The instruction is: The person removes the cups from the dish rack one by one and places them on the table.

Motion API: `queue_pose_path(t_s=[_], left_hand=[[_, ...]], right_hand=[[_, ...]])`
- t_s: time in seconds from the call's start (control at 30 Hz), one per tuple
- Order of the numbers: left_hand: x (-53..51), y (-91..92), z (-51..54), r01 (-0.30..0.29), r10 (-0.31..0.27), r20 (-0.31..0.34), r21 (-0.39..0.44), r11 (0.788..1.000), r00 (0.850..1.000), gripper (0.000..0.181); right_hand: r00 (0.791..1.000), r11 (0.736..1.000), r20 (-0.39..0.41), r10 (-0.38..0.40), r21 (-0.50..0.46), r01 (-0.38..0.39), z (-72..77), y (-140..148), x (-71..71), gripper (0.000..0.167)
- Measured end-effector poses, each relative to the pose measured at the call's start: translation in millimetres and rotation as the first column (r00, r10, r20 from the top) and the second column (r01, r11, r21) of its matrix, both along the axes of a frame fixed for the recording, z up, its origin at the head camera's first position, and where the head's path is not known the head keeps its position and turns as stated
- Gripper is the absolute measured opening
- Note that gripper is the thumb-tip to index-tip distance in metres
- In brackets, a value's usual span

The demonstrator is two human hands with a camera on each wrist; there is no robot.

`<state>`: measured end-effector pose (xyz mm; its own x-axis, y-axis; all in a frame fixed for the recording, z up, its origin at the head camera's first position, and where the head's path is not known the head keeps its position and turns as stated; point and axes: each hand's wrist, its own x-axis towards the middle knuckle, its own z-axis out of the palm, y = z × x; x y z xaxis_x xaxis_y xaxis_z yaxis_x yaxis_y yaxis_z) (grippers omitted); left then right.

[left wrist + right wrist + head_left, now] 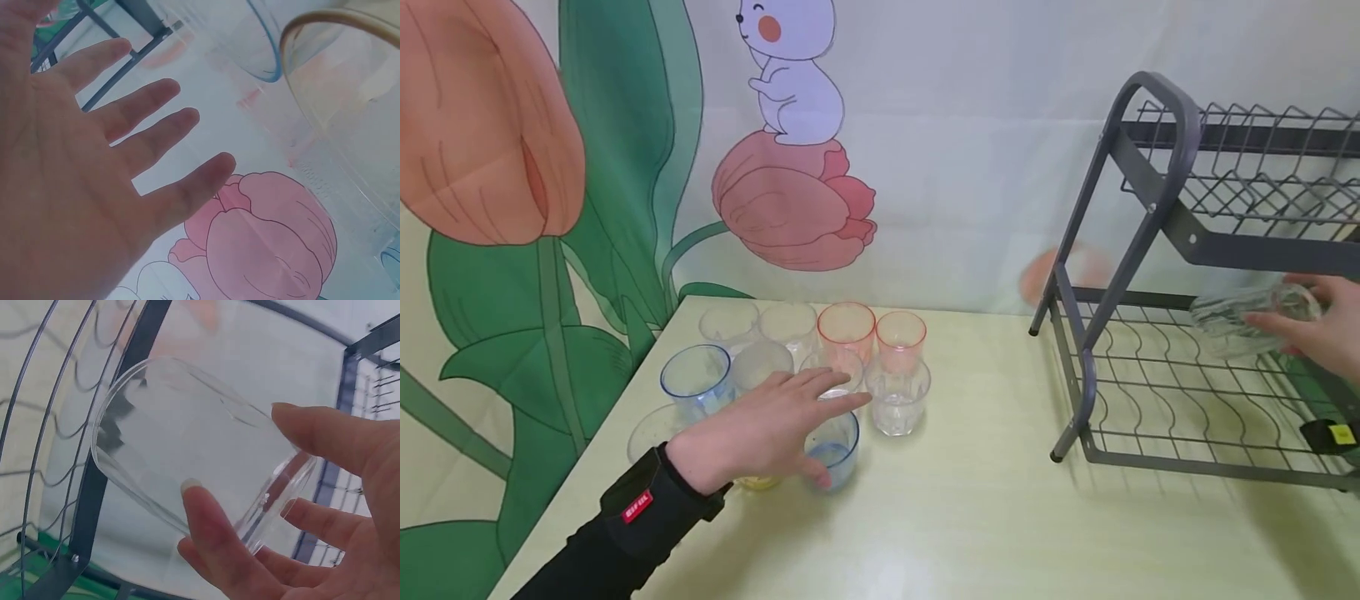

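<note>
In the head view, my right hand (1324, 321) grips a clear drinking glass (1240, 321) by its base end. The glass lies tilted on its side above the lower tier of a grey wire dish rack (1150, 467). The right wrist view shows thumb and fingers round the clear glass (181, 444), its rim facing the rack's wires. My left hand (767, 425) hovers over a group of glasses, fingers spread, holding nothing. Beneath and beside it are a blue glass (842, 467) and a clear faceted glass (897, 400). A yellow-tinted glass (758, 482) is mostly hidden under the hand.
Several more glasses stand at the table's left, among them a blue-rimmed one (696, 375) and two pink-rimmed ones (847, 329) (901, 333). The rack's upper basket (1262, 192) overhangs the right hand. A printed curtain (940, 167) hangs behind the pale table (970, 517).
</note>
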<state>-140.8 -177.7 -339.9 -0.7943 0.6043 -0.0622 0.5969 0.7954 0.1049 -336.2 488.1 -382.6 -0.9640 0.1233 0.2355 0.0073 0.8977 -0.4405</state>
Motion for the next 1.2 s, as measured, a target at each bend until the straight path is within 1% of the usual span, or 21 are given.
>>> queue_pose_path(t_s=[0.07,0.1,0.13,0.23,0.3,0.37,0.43,0.47,0.57,0.63,0.67,0.73,0.87,1.0,1.2], left_hand=[[-0.7,0.0,-0.1,0.005,-0.005,-0.011,0.019,1.000,1.000,0.093],[-1.0,0.0,-0.3,0.007,-0.007,-0.020,0.028,1.000,1.000,0.093],[-1.5,-0.1,-0.8,0.012,-0.011,-0.028,0.035,0.999,1.000,0.093],[-1.5,-0.3,-2.2,0.018,-0.016,-0.042,0.064,0.998,0.999,0.093],[-1.7,-0.4,-3.6,0.022,-0.018,-0.053,0.083,0.996,0.998,0.094],[-1.8,-0.3,-4.9,0.029,-0.023,-0.064,0.098,0.995,0.998,0.094],[-3.1,0.1,-6.4,0.042,-0.033,-0.085,0.111,0.993,0.996,0.094],[-3.9,0.5,-6.9,0.048,-0.038,-0.092,0.118,0.992,0.995,0.094],[-5.7,2.9,-7.0,0.062,-0.048,-0.105,0.137,0.989,0.993,0.093],[-6.4,4.7,-7.0,0.066,-0.050,-0.108,0.152,0.986,0.993,0.092],[-6.5,5.5,-7.2,0.064,-0.048,-0.103,0.161,0.985,0.994,0.092],[-6.0,6.7,-8.2,0.058,-0.042,-0.095,0.173,0.983,0.995,0.091],[-4.5,6.8,-13.8,0.052,-0.036,-0.087,0.187,0.981,0.996,0.090],[-6.6,8.6,-19.2,0.087,-0.063,-0.121,0.202,0.975,0.991,0.090],[-12.1,15.6,-21.0,0.141,-0.095,-0.186,0.249,0.958,0.978,0.087]], right_hand=[[1.000,0.999,-0.007,0.012,-0.030,-0.012,20.1,-29,25.4,0.103],[1.000,0.998,-0.013,0.024,-0.053,-0.025,28.2,-40,35.5,0.103],[0.999,0.997,-0.027,0.038,-0.060,-0.040,32.0,-48,43.1,0.103],[0.997,0.994,-0.034,0.074,-0.084,-0.077,54.9,-83,75.4,0.088],[0.996,0.991,-0.023,0.090,-0.098,-0.092,66.8,-101,91.7,0.079],[0.996,0.991,-0.001,0.090,-0.098,-0.090,78.1,-118,107.2,0.074],[0.995,0.989,0.003,0.095,-0.118,-0.094,77.6,-120,111.2,0.075],[0.996,0.991,0.004,0.084,-0.107,-0.083,75.8,-120,112.2,0.075],[0.996,0.990,-0.002,0.086,-0.115,-0.086,68.0,-118,114.6,0.078],[0.996,0.991,0.001,0.085,-0.107,-0.085,63.4,-118,116.9,0.080],[0.997,0.994,0.005,0.073,-0.081,-0.072,61.4,-120,118.9,0.080],[0.996,0.993,0.013,0.087,-0.086,-0.085,61.5,-124,124.9,0.081],[0.993,0.989,0.031,0.115,-0.096,-0.111,67.4,-137,140.6,0.082],[0.990,0.982,0.011,0.142,-0.130,-0.139,72.0,-144,155.2,0.079],[0.982,0.967,-0.041,0.183,-0.175,-0.188,70.2,-146,167.7,0.072]])
